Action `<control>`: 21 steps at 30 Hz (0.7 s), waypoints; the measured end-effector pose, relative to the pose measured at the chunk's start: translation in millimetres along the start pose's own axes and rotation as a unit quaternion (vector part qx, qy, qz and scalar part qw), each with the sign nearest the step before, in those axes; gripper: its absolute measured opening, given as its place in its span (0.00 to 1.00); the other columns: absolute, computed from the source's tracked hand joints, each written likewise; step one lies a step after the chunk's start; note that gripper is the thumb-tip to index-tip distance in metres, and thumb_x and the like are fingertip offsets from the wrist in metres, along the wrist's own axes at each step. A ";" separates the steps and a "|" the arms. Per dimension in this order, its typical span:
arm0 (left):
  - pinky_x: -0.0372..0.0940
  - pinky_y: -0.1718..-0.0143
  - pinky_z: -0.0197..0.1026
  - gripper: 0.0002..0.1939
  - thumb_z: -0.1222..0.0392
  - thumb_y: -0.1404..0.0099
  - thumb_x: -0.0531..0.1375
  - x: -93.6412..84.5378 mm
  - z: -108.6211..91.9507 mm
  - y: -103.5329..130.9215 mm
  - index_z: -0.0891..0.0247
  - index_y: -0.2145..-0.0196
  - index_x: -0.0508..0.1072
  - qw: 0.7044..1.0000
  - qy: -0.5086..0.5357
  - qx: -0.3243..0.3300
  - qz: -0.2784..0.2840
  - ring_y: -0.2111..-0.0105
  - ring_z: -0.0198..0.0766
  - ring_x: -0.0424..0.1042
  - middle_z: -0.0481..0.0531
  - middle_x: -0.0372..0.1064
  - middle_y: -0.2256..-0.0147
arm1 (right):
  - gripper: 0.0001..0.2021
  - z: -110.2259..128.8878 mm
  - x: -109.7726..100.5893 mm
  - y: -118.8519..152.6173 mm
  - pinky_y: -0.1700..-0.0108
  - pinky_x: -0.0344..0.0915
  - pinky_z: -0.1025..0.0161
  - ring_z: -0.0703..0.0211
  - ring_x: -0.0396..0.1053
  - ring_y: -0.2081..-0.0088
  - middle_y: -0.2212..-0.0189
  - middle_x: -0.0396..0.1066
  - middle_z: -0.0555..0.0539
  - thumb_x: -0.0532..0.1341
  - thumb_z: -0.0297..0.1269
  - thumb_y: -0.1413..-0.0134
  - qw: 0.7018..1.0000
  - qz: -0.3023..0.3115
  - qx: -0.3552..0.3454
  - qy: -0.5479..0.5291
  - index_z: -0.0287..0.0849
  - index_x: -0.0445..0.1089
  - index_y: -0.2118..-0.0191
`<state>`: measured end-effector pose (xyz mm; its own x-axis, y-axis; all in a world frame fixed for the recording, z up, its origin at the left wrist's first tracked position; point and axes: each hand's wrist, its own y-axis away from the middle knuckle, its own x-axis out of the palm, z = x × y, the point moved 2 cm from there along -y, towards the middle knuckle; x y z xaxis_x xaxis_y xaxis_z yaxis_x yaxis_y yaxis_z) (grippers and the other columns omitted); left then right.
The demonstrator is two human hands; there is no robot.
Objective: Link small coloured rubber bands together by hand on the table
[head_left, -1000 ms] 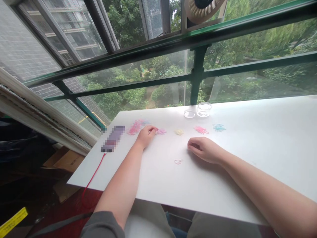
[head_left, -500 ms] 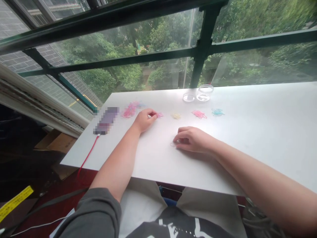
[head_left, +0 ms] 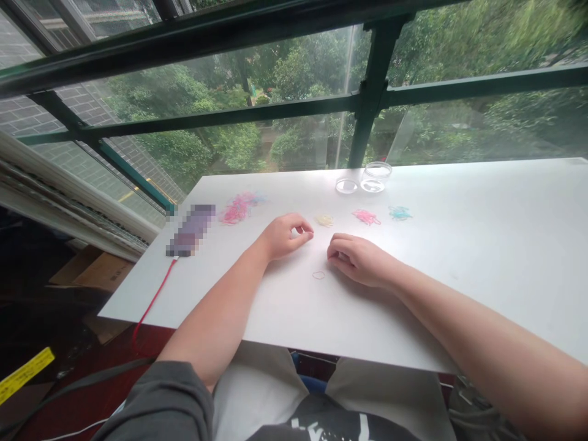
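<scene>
On the white table, my left hand (head_left: 288, 236) has thumb and forefinger brought together in a pinch; anything between the tips is too small to make out. To its right my right hand (head_left: 361, 260) rests with curled fingers, their grip hidden from view. A single thin pinkish rubber band (head_left: 318, 275) lies in front of the two hands, touched by neither. Just beyond them sit small heaps of rubber bands: a pale yellow heap (head_left: 324, 220), a pink heap (head_left: 366, 217) and a teal heap (head_left: 400, 212). Farther left spreads a larger mixed pile (head_left: 239, 207), mostly pink.
A clear round jar (head_left: 376, 177) and its clear lid (head_left: 346, 186) stand near the table's back edge. At the left lies a blurred-out phone (head_left: 192, 229) with a red cable (head_left: 156, 300) running off the edge. Green-framed windows rise behind the table (head_left: 482, 245).
My left hand has moved right and nearer, away from the purple bands it was at, toward my right hand. My right hand has drawn off the single rubber band, which now lies free.
</scene>
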<state>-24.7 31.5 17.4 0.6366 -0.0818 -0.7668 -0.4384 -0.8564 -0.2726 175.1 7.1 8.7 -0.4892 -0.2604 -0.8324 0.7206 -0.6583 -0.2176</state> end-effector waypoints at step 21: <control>0.63 0.64 0.33 0.06 0.60 0.41 0.58 33.1 -23.2 -5.3 0.64 0.69 0.74 0.995 0.064 0.080 -0.016 0.71 0.32 0.69 0.49 0.74 0.71 | 0.09 -19.6 -3.6 -0.2 0.75 0.56 0.65 0.63 0.59 0.78 0.79 0.64 0.50 0.55 0.41 0.45 0.989 -0.106 0.096 -0.036 0.42 0.65 0.71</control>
<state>13.4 21.5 6.9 0.7228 -0.1297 -0.6788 -0.5057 -0.7687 -0.3916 186.4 22.0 1.8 -0.6574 -0.1472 -0.7390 0.4951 -0.8237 -0.2764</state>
